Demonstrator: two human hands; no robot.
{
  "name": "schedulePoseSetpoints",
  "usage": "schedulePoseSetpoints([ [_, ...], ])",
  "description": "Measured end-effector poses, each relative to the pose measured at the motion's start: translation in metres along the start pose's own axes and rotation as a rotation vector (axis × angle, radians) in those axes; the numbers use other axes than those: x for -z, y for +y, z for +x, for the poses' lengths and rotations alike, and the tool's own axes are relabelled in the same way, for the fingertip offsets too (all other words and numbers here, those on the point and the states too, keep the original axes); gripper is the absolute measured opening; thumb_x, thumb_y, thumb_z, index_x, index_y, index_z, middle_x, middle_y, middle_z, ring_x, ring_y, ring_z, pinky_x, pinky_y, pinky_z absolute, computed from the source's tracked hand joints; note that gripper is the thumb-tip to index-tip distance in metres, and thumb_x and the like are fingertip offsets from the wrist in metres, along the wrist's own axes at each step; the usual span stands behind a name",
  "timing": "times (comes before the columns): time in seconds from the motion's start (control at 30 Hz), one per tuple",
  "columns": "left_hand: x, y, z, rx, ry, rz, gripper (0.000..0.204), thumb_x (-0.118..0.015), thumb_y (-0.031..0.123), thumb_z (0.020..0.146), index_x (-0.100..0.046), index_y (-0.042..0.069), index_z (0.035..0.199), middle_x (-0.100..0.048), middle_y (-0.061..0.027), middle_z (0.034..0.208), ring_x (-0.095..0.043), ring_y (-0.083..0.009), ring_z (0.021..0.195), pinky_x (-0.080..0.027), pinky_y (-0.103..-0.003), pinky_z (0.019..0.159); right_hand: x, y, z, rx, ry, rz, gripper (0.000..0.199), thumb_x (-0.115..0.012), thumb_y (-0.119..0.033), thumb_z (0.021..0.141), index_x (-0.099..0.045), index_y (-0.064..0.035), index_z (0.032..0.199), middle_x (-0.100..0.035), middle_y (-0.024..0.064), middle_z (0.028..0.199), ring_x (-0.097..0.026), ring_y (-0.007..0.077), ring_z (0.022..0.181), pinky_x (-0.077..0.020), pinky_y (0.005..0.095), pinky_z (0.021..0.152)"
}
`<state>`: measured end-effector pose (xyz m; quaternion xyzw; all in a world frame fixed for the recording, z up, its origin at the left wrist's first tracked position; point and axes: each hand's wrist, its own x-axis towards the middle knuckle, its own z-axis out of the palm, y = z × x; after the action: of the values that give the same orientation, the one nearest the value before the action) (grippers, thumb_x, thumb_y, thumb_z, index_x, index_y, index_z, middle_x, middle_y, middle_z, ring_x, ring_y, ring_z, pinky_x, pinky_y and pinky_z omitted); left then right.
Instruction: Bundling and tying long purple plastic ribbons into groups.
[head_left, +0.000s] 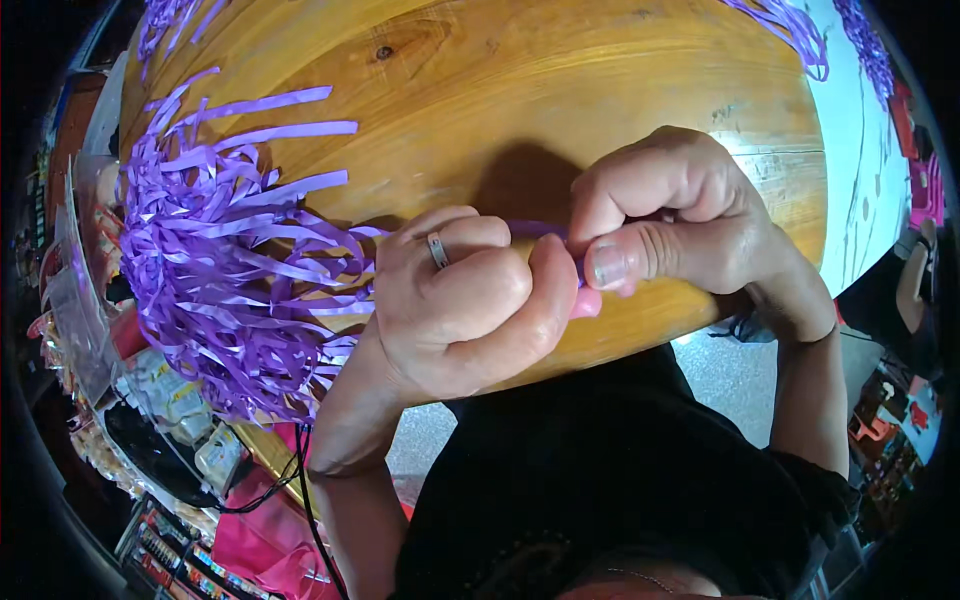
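Note:
Over the near part of the wooden table, both my hands are close together with a narrow purple ribbon (535, 229) running between them. My left hand (450, 300), a ring on one finger, is closed in a fist around the ribbon. Thumb and forefinger of my right hand (690, 215) pinch the ribbon just beside the left thumb. A small pink thing (586, 303) shows below the fingertips; its kind is unclear. To the left lies a big heap of purple ribbon strips (230, 270), some strands reaching to my left fist.
The round-edged wooden table (440, 120) fills the middle. More purple strips (790, 35) lie at the far right, beside a white surface (860, 150). Left of the table are plastic bags (165, 390), a black cable (303, 490) and pink cloth (265, 530). Another person's arm (912, 290) shows at right.

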<state>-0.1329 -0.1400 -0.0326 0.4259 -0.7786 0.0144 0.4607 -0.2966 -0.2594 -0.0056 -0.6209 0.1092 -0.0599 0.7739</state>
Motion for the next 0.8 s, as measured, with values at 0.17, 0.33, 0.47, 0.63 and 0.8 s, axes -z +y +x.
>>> schedulePoseSetpoints([
  [0.17, -0.008, -0.005, -0.006, 0.039, 0.1, 0.044, 0.023, -0.073, 0.009, 0.065, -0.065, 0.004, 0.086, -0.04, 0.0, 0.06, -0.043, -0.0135, 0.047, -0.036, -0.026, 0.041, 0.003, -0.007, 0.001, -0.082, 0.028, -0.023, 0.016, -0.065, -0.012, 0.083, -0.063, 0.0024, 0.078, -0.06, 0.0045, 0.066, -0.055, 0.0093, 0.058, -0.0425, 0.0219, 0.054],
  [0.33, -0.003, -0.005, -0.002, 0.298, 0.125, -0.092, 0.025, -0.076, 0.011, 0.068, -0.065, 0.002, 0.089, -0.053, -0.0023, 0.063, -0.045, -0.0152, 0.049, -0.035, -0.027, 0.042, 0.015, -0.008, 0.002, -0.083, 0.063, 0.013, 0.017, -0.065, -0.016, 0.085, -0.065, 0.0008, 0.091, -0.063, 0.0033, 0.075, -0.055, 0.0064, 0.063, -0.0432, 0.0192, 0.056],
  [0.47, 0.002, -0.002, 0.005, 0.425, 0.142, -0.12, 0.02, -0.076, 0.008, 0.07, -0.063, 0.001, 0.084, -0.057, -0.0048, 0.065, -0.047, -0.0151, 0.051, -0.036, -0.026, 0.045, 0.032, -0.003, 0.002, 0.102, 0.277, -0.225, 0.016, -0.063, -0.014, 0.086, -0.065, 0.0001, 0.094, -0.063, 0.0012, 0.077, -0.054, 0.0045, 0.065, -0.0418, 0.018, 0.056],
  [0.63, 0.002, -0.002, 0.006, 0.468, 0.149, -0.172, 0.018, -0.075, 0.006, 0.072, -0.063, 0.0, 0.082, -0.056, -0.006, 0.064, -0.047, -0.0149, 0.051, -0.035, -0.026, 0.045, 0.045, -0.001, 0.009, 0.339, 0.474, -0.681, 0.019, -0.066, -0.016, 0.083, -0.066, -0.0018, 0.096, -0.064, 0.007, 0.09, -0.058, 0.0114, 0.079, -0.044, 0.0252, 0.068],
  [0.8, -0.001, 0.0, 0.006, 0.447, 0.138, -0.19, 0.016, -0.073, 0.003, 0.073, -0.062, 0.0, 0.083, -0.054, -0.0069, 0.063, -0.048, -0.0154, 0.052, -0.036, -0.026, 0.046, 0.019, -0.001, 0.01, 0.715, 0.18, -1.056, 0.036, -0.072, -0.026, 0.073, -0.067, -0.0035, 0.1, -0.062, 0.0067, 0.091, -0.058, 0.0222, 0.084, -0.043, 0.0354, 0.074],
])
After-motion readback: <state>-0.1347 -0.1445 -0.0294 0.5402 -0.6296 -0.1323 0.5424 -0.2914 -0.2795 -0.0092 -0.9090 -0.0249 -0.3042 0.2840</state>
